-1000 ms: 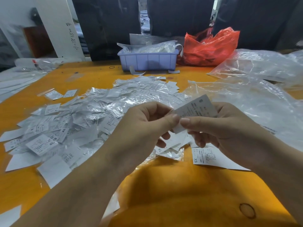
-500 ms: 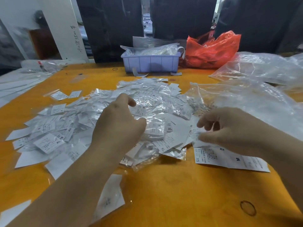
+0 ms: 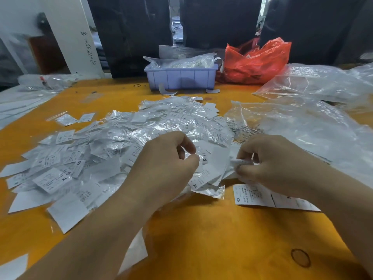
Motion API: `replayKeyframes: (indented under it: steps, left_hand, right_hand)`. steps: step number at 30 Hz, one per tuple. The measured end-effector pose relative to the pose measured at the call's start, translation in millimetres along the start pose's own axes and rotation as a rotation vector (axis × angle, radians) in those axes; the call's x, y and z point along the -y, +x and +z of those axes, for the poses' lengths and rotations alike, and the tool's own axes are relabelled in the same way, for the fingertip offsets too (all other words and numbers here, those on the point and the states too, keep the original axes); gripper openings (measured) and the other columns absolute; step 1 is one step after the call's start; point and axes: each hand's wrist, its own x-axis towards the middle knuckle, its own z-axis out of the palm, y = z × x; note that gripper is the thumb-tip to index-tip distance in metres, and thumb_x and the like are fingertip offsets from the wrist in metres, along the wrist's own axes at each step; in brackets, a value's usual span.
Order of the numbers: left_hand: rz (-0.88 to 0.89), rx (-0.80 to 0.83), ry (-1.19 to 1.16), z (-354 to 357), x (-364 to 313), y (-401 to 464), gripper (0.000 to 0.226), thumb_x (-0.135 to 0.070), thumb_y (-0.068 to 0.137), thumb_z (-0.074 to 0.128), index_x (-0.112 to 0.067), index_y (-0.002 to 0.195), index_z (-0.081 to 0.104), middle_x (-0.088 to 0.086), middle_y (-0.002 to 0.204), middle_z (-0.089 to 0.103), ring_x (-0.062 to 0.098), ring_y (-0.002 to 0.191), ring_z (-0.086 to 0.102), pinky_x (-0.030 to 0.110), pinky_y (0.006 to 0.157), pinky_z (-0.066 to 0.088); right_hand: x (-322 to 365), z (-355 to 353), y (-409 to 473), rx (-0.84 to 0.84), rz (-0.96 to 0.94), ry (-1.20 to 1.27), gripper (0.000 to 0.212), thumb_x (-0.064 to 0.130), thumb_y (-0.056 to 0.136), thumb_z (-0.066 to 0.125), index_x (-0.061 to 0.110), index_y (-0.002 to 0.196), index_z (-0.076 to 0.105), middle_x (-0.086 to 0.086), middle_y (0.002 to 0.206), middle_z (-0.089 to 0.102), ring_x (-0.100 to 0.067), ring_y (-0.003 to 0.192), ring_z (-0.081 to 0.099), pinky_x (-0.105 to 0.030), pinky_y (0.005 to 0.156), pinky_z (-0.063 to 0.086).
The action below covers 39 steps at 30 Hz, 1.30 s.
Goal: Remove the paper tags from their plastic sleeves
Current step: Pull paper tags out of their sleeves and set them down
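Note:
A wide pile of white paper tags in clear plastic sleeves (image 3: 113,150) covers the middle and left of the orange table (image 3: 222,239). My left hand (image 3: 161,166) is at the pile's near right edge, thumb and forefinger curled together on a clear sleeved tag (image 3: 203,158) marked XL. My right hand (image 3: 270,164) is just to the right of it and pinches a crumpled white tag (image 3: 239,162) between thumb and fingers. Bare paper tags (image 3: 260,196), one marked XS, lie flat under my right wrist.
Large clear plastic bags (image 3: 302,128) spread over the right side. At the back stand a lilac plastic bin (image 3: 181,78) with bagged items and a red plastic bag (image 3: 256,61). Loose tags lie at the near left edge. A rubber band (image 3: 300,257) lies near right.
Both hands held one tag up a second ago. They came down to the table; the left went into the pile, and the right now pinches a tag at the pile's edge.

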Motion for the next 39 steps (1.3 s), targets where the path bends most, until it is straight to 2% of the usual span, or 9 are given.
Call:
replayKeyframes:
  steps: [5,9,12,15,19,24,31,36,39]
  left_hand:
    - [0.063,0.055,-0.09,1.1,-8.2,-4.9,0.018,-0.053,0.082,0.061,-0.035,0.086,0.062,-0.016,0.059,0.054,-0.001,0.053,0.05,0.011,0.048,0.038]
    - [0.097,0.152,-0.127,1.5,-12.5,-7.0,0.039,-0.072,0.073,0.052,-0.035,0.079,0.063,-0.023,0.062,0.058,-0.005,0.057,0.053,0.01,0.047,0.038]
    - [0.156,0.165,-0.153,3.8,-14.0,-8.9,0.034,-0.059,0.083,0.059,-0.031,0.065,0.055,-0.02,0.055,0.053,0.0,0.049,0.047,0.012,0.045,0.034]
    - [0.208,0.117,-0.162,4.4,-14.1,-8.3,0.022,-0.039,0.091,0.064,-0.027,0.073,0.062,-0.009,0.061,0.06,0.005,0.052,0.05,0.021,0.046,0.039]
    - [0.191,0.104,-0.205,3.2,-13.8,-7.6,0.007,-0.028,0.093,0.063,-0.03,0.088,0.066,0.0,0.073,0.066,0.015,0.061,0.059,0.031,0.053,0.046]
    - [0.196,0.185,-0.181,4.1,-15.4,-10.0,0.019,-0.025,0.094,0.053,-0.04,0.098,0.065,0.007,0.078,0.066,0.028,0.068,0.059,0.042,0.057,0.045]
    - [0.195,0.186,-0.173,6.0,-17.0,-11.9,0.026,-0.03,0.082,0.045,-0.015,0.081,0.066,0.02,0.071,0.058,0.03,0.055,0.042,0.038,0.048,0.029]
    - [0.197,0.178,-0.161,8.5,-14.2,-12.0,0.023,-0.032,0.083,0.046,-0.023,0.079,0.067,0.012,0.063,0.057,0.027,0.051,0.04,0.025,0.044,0.028]
    - [0.201,0.19,-0.156,11.2,-13.6,-12.1,0.022,-0.033,0.083,0.047,-0.024,0.081,0.067,0.011,0.061,0.052,0.011,0.046,0.035,0.022,0.042,0.027]
  right_hand:
    - [3.4,-7.4,-2.6,-0.199,-0.071,0.327,0.008,0.03,0.08,0.073,0.03,0.079,0.066,0.008,0.056,0.057,-0.004,0.047,0.048,-0.017,0.045,0.037]
    - [12.0,-0.5,-4.7,-0.034,-0.226,0.661,0.027,0.028,0.078,0.079,0.03,0.101,0.065,-0.01,0.061,0.055,-0.027,0.054,0.049,-0.044,0.051,0.043]
    - [14.8,6.3,-5.3,0.034,-0.267,0.804,0.035,0.035,0.074,0.075,0.032,0.107,0.064,-0.014,0.062,0.049,-0.034,0.057,0.047,-0.05,0.054,0.044]
    - [14.3,4.2,-6.4,0.122,-0.273,0.858,0.043,0.018,0.077,0.073,0.03,0.116,0.061,-0.006,0.072,0.065,-0.035,0.068,0.061,-0.04,0.061,0.053]
    - [10.5,-6.2,-7.2,0.031,-0.249,0.6,0.032,0.014,0.082,0.075,0.029,0.108,0.065,0.006,0.077,0.069,-0.017,0.067,0.065,-0.034,0.064,0.057]
    - [5.8,-20.9,-10.1,-0.102,-0.183,0.248,0.011,0.019,0.083,0.074,0.026,0.091,0.071,0.01,0.066,0.063,-0.008,0.062,0.059,-0.021,0.055,0.049]
    - [4.8,-29.3,-12.1,-0.075,0.098,-0.061,0.013,0.042,0.09,0.058,0.03,0.089,0.06,0.013,0.089,0.057,-0.006,0.081,0.053,-0.026,0.063,0.04]
    - [2.1,-38.1,-10.2,-0.278,0.183,-0.088,0.027,0.021,0.094,0.046,0.011,0.079,0.065,-0.006,0.08,0.062,-0.023,0.074,0.056,-0.039,0.069,0.05]
    - [-1.8,-38.2,-7.5,-0.145,0.347,-0.107,0.023,0.015,0.094,0.045,0.011,0.079,0.063,-0.009,0.082,0.062,-0.026,0.07,0.058,-0.035,0.062,0.048]
